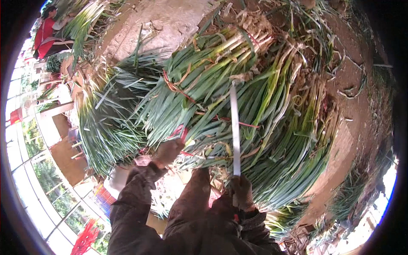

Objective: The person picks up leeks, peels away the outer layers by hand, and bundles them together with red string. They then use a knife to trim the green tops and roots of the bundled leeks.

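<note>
The fingers of the right hand (242,191) are clenched around the lower end of a long pale blade (234,127), flat and narrow, which stands straight up from the fist and lies across the stalks of the bundled spring onions (221,85). The fingers of the left hand (168,152) are closed on the leafy side of the same heap, right at a red band (178,132) that ties one bundle; whether they pinch the band itself or the leaves beside it I cannot tell. The onions lie just above both hands, touching them, piled in several tied bundles with white stalks and pale roots at the upper right and long, limp green leaves fanning to the lower left. Dark, rough sleeves (136,204) cover both forearms. Below the left sleeve sits a ribbed, blue-and-red plastic crate (105,199); its contents are hidden. The heap rests on bare, dusty ground (170,17) strewn with leaf scraps, and a person in red (44,34) is at the far upper left.
</note>
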A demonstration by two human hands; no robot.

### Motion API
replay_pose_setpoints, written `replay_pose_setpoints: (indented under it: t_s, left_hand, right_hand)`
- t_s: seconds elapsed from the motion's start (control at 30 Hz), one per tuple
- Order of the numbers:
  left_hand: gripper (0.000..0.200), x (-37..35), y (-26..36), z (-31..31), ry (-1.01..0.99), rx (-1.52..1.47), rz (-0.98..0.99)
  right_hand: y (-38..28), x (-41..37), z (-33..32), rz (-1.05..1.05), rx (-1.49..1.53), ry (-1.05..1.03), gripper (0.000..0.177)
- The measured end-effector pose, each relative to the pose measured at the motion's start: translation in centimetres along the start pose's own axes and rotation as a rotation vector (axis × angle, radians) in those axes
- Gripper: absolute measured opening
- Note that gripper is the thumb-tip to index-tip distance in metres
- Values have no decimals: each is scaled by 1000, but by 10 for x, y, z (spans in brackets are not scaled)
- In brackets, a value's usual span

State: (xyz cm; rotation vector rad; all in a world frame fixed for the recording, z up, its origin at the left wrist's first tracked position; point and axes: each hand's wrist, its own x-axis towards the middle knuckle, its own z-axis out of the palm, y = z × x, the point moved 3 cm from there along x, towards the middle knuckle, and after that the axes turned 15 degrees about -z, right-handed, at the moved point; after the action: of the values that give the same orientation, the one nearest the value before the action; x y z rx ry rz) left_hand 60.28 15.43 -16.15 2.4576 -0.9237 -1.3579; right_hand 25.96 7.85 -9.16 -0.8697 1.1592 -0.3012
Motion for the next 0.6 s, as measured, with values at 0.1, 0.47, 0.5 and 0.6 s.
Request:
replay_pose_setpoints:
  t_s: [0.1, 0.47, 0.5, 0.6]
  left_hand:
    - [33, -20, -15, -90, -17, -195, -192]
    - [19, -106, -118, -246, 667, -531, -161]
    - [19, -115, -146, -214, 682, -611, -122]
    - [22, -155, -225, -106, 770, -618, -298]
  right_hand:
    - [-30, 3, -6, -64, -63, 129, 13]
    - [-35, -11, -16, -191, -56, 214, 13]
    - [-33, -13, -13, -189, -74, 192, 12]
    - [10, -4, -27, -210, -162, 108, 14]
